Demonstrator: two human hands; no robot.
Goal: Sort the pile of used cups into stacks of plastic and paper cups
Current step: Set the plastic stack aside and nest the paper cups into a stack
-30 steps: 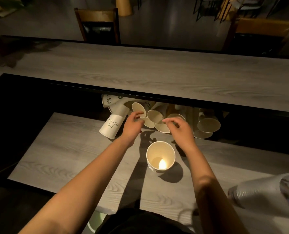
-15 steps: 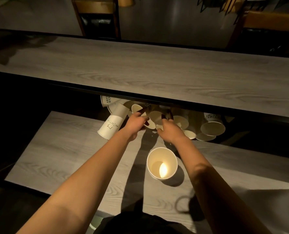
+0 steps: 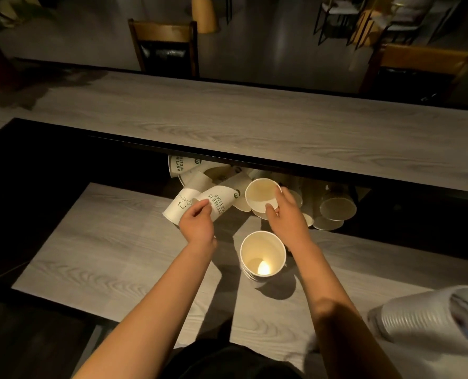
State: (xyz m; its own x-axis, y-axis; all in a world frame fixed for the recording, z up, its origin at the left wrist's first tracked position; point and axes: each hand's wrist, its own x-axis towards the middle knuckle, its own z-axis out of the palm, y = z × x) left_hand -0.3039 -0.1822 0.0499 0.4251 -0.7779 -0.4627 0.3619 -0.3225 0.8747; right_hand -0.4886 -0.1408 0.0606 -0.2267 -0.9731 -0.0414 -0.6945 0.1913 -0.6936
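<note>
The right hand [image 3: 287, 214] pinches a small white paper cup [image 3: 263, 196] by its rim, mouth tilted toward the camera, above the pile of tipped cups [image 3: 334, 206]. The left hand [image 3: 197, 222] pinches a white printed paper cup [image 3: 217, 202] lying sideways. An upright white paper cup stack [image 3: 263, 255] stands on the grey woodgrain tabletop [image 3: 104, 255].

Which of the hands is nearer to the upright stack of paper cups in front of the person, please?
Right. The right hand holds a cup just beyond the paper cup stack; the left hand is farther to its left, gripping a printed cup.
</note>
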